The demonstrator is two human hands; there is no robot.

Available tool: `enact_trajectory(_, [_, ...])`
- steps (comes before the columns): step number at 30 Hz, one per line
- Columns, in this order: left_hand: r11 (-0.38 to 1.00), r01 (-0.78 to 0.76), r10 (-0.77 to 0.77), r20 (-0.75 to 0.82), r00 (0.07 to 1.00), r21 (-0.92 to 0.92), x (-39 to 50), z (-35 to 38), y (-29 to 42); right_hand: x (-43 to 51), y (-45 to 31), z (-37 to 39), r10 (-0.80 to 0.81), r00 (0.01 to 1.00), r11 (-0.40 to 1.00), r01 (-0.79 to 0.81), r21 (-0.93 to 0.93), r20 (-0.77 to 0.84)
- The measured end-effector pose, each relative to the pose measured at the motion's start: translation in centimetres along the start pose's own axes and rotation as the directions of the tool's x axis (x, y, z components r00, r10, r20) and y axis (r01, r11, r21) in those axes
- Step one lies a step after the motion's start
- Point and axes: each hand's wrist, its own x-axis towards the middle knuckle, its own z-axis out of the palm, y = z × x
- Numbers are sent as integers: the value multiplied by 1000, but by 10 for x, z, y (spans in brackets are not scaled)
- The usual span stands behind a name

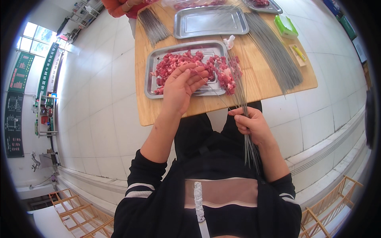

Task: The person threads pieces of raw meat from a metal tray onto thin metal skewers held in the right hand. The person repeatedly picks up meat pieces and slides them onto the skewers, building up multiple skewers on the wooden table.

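Observation:
My left hand (180, 89) is raised palm-up over a metal tray (148, 77) of cut raw red meat (175, 64). Its fingertips pinch a small meat piece (194, 72), partly hidden by the fingers. A single thin metal skewer (218, 95) slants from my right hand (251, 122) up to that piece. The same right hand grips a bundle of skewers (247, 145) just off the table's front edge. Their upper ends run beside meat chunks (227, 78) at the tray's right side, which appear to be threaded on skewers.
Behind stands another metal tray (209, 22). Loose skewers (276, 53) fan out on the wooden table's (262, 86) right, with more skewers (153, 26) at far left. A green tissue pack (285, 26) and a yellow tool (299, 53) lie right. A person's orange sleeve (114, 9) shows across.

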Motion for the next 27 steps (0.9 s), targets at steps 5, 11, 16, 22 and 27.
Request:
enact_trajectory(5, [1000,18,-17,39,999,-22,-4,4,3,1,0,0,5,1000,1000,-5,-1,-15])
enact_trajectory(11, [999,-25,25,9,1000,31,-6,5,-2,2,2,1,-2,1000,1000,2,-14,-27])
enact_trajectory(16, [998,-38,37,22,999,44,-6,4,-1,1,1,1,-9,1000,999,8,-34,-25])
enact_trajectory(22, [996,-33,29,45,999,81,-8,1,-3,1,2,3,-15,999,999,13,-43,-33])
enact_trajectory(27, [995,5,-10,47,999,104,-10,-3,-4,1,2,3,-12,999,998,10,-57,-38])
